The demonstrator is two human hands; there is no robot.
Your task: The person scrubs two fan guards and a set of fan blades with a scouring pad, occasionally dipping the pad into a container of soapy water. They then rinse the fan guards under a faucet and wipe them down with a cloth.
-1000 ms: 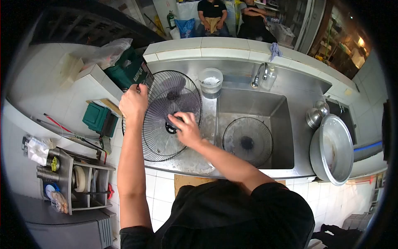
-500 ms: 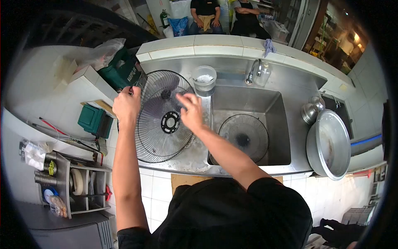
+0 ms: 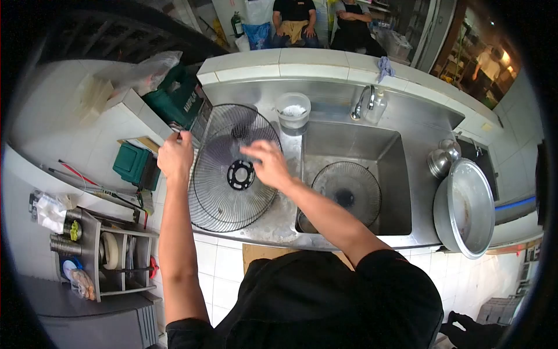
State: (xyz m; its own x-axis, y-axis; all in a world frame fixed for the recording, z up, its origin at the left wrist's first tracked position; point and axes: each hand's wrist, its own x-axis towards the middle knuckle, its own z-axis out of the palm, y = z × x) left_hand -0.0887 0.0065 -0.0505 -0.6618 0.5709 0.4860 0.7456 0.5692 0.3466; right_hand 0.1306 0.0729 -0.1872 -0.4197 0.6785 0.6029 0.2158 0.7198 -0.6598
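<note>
A round black wire fan guard (image 3: 224, 198) with a dark hub ring stands tilted on the steel counter, left of the sink. My left hand (image 3: 175, 156) is closed at its upper left rim, fingers curled around the edge. Over the middle of the guard, just above the hub, is my right hand (image 3: 268, 164). Motion smears its fingers, so I cannot make out whether they hold anything. Purplish-grey shapes show through the wires. Inside the sink (image 3: 386, 168) lies a second wire fan guard (image 3: 363, 200).
Behind the sink are a clear tub (image 3: 293, 111), a faucet (image 3: 361, 104) and a bottle (image 3: 376, 107). A large metal basin (image 3: 465, 209) leans at the right beside metal bowls (image 3: 442, 160). A green crate (image 3: 177, 102) stands left; two people sit beyond the tiled ledge (image 3: 314, 63).
My right hand has shifted slightly left and down across the guard. My left hand stays at the rim. The whole view has moved slightly.
</note>
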